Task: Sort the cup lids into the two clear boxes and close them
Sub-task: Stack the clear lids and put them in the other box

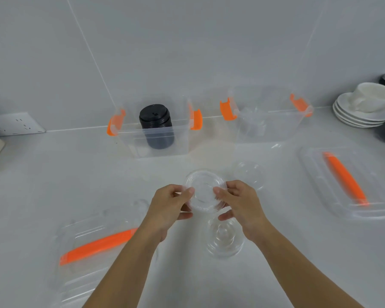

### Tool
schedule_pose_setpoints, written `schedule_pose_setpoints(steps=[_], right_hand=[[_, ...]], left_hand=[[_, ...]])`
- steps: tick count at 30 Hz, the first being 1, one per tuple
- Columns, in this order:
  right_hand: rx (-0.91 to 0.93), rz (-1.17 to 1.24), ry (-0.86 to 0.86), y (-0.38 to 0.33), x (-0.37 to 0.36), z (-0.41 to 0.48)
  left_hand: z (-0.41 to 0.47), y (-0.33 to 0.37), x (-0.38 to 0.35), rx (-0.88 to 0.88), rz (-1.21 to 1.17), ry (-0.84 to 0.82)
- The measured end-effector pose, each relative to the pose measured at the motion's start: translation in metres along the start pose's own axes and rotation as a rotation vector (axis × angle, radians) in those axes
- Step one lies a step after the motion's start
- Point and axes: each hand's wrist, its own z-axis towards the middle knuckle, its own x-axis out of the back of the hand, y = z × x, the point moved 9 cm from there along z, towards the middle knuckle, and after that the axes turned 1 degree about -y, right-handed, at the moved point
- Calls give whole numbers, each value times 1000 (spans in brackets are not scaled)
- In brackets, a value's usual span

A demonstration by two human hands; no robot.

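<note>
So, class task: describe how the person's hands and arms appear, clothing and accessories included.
Both arms are bare up to the frame edge: no sleeves show. The left hand and right hand wear no gloves, and no rings, watch or bracelets are visible. Fingernails look short and unpainted.

Two boxes (156, 138), two box lids (347, 185)
</note>
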Motion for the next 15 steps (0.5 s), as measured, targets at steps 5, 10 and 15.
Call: schedule_pose_setpoints(steps=[5,10,15], right_hand=[[-2,-135,2,8,14,-10],[-34,-219,-13,26,25,-19],[-72,-290,-25,48,35,-26]], left_hand=[[-19,-9,-8,6,59,24],[-31,-25,-18,41,95,36],[-34,-48,-31,90,122,42]])
